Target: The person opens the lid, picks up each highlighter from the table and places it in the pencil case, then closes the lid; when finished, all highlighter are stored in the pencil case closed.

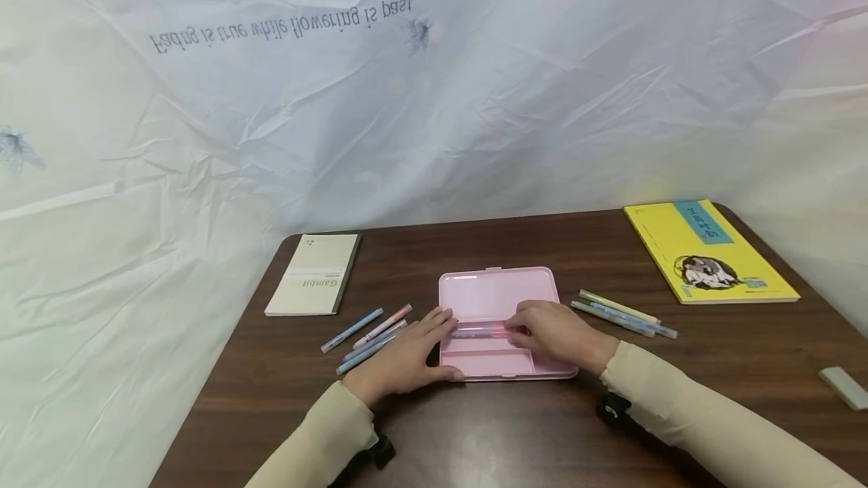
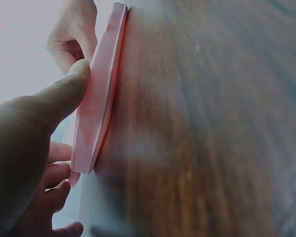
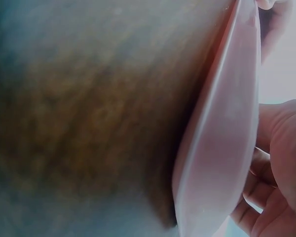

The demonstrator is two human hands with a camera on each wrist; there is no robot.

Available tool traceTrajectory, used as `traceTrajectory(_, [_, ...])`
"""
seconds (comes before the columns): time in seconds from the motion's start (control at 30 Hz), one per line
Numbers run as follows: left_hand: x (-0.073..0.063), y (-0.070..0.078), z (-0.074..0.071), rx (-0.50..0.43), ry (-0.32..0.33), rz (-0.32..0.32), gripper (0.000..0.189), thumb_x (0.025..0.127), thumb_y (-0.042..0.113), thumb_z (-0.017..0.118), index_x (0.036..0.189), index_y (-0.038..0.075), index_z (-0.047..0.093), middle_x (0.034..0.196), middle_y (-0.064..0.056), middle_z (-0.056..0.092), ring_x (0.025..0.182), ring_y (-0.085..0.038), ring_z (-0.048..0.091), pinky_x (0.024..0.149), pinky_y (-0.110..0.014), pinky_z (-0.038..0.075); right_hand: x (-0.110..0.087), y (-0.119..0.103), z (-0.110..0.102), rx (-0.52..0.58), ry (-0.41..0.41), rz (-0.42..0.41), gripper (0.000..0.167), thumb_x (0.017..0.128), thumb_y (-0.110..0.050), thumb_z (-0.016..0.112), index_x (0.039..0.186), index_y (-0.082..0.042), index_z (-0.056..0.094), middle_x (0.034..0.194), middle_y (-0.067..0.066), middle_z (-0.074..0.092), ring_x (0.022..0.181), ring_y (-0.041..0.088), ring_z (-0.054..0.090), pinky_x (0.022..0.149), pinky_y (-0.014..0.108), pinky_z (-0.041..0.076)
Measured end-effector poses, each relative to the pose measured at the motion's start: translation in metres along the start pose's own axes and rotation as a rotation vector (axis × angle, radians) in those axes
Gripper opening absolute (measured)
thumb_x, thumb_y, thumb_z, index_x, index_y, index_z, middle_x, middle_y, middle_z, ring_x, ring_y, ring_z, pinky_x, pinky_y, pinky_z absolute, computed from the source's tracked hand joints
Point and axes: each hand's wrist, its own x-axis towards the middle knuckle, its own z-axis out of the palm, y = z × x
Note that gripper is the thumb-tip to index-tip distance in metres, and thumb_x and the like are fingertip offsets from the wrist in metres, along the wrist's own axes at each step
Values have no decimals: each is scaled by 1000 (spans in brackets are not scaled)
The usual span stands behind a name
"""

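A pink pencil case (image 1: 498, 294) lies open on the table, its lid folded back away from the person. My left hand (image 1: 405, 356) holds the case by its left side, thumb on the front edge and fingertips at the left rim. In the left wrist view the thumb (image 2: 64, 96) touches the front wall. My right hand (image 1: 559, 333) reaches over the right half of the case, thumb and forefinger pinching the reddish end of a clear pen (image 1: 475, 331) in the long compartment. The right palm hides that corner of the case.
Several pens (image 1: 353, 330) lie left of the case, partly behind the left hand. More pens (image 1: 620, 315) lie at the right, beyond the right wrist. A white notepad (image 1: 313, 275) is at the back left, a yellow book (image 1: 708, 251) at the back right, an eraser (image 1: 844, 388) near the right edge.
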Motion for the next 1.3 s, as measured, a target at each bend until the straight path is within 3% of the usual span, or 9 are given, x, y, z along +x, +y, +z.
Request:
traceTrajectory(0.17, [-2,-1,2,5,6,2,91,88,67,60,158,16,32,165,0,22,153,-17,14,120,-48,24,-1,0,3,3,-15,5,23,90,-24,75,109,-11,78,86,-10,63,71,4,51,64,23,47])
traceTrajectory(0.37, [-3,0,2,5,3,8,91,88,66,61,158,16,31,165,0,22,153,-18,14,119,-49,25,-5,1,1,43,46,-14,19,90,-21,74,107,-11,78,89,-8,64,77,4,56,72,28,54])
traceTrajectory(0.57, [-3,-1,1,2,-1,14,91,88,66,61,158,16,31,165,0,22,153,-17,14,119,-49,25,-14,2,-8,72,86,33,26,90,-26,76,112,-12,76,98,-7,68,83,4,59,79,30,57])
traceTrajectory(0.77, [-3,-2,-1,-6,2,19,91,89,65,61,158,15,31,165,0,21,153,-17,12,119,-49,25,-24,5,-24,78,150,47,34,89,-22,77,119,-7,73,109,4,71,93,15,66,83,37,58])
traceTrajectory(0.9, [-3,-1,-2,-4,0,15,91,88,65,62,158,16,30,165,0,21,153,-16,12,120,-48,24,-32,9,-36,37,211,48,36,86,-16,80,118,-4,72,110,8,70,91,20,67,79,39,58])
traceTrajectory(1.17, [-2,0,-2,12,5,9,91,88,65,62,158,17,30,165,1,21,153,-16,12,120,-46,24,-52,17,-51,-4,228,139,40,87,-23,79,122,-6,71,111,7,70,100,23,66,86,47,56])
traceTrajectory(1.3, [-2,0,-2,16,6,10,91,88,65,62,158,17,30,165,1,21,153,-16,12,120,-46,24,-64,26,-54,-21,238,179,41,88,-26,78,123,-6,70,109,6,69,98,23,66,84,48,56])
